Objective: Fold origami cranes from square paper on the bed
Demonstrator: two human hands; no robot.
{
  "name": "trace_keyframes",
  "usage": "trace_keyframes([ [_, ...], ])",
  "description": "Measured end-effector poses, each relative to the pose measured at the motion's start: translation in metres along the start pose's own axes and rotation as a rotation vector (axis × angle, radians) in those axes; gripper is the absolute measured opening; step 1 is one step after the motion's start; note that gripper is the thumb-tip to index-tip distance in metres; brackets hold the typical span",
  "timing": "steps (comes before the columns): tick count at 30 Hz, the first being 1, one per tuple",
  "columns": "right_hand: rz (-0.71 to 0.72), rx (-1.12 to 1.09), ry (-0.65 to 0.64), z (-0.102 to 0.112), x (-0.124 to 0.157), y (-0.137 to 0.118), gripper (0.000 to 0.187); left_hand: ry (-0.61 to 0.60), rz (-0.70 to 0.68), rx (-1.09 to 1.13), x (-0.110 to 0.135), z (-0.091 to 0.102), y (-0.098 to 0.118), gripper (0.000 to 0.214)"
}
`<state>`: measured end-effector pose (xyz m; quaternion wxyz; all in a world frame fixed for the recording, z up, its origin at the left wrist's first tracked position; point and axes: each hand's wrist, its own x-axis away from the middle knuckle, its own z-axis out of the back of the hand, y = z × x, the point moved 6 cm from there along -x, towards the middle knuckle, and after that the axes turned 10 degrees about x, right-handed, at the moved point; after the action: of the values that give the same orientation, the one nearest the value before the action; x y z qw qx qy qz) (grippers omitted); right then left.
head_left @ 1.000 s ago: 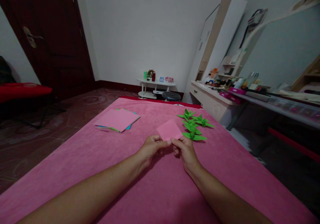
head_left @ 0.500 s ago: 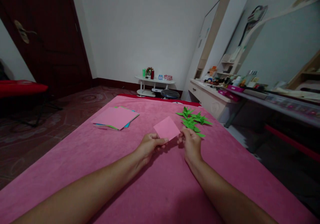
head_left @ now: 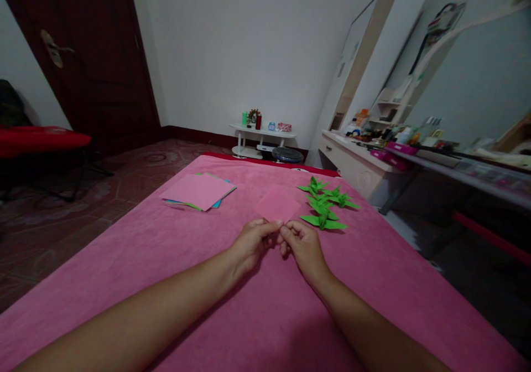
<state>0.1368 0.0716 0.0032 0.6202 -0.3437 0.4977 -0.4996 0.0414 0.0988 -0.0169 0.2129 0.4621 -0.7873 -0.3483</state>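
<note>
Pinching together, the left hand (head_left: 252,241) and right hand (head_left: 302,243) clamp the near corner of a pink paper square (head_left: 277,204); green folded figures (head_left: 327,205) lie just right.

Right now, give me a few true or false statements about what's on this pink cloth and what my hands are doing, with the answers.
1. The left hand and right hand both pinch the near corner of one pink paper square. True.
2. The paper stack has a pink sheet on top. True.
3. The green folded figures lie left of the stack. False: they lie right of the square.
4. The stack touches the square. False: bare pink cloth separates them.
</note>
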Motion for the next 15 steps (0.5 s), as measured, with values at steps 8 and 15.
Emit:
trace_keyframes([
  [8, -0.082, 0.012, 0.041, 0.002, 0.001, 0.01, 0.026, 0.246, -0.198, -0.226, 0.006, 0.006, 0.026, 0.032],
  [15, -0.101, -0.008, 0.048, -0.001, 0.003, 0.008, 0.027, 0.177, -0.175, -0.223, -0.002, 0.011, 0.027, 0.046],
])
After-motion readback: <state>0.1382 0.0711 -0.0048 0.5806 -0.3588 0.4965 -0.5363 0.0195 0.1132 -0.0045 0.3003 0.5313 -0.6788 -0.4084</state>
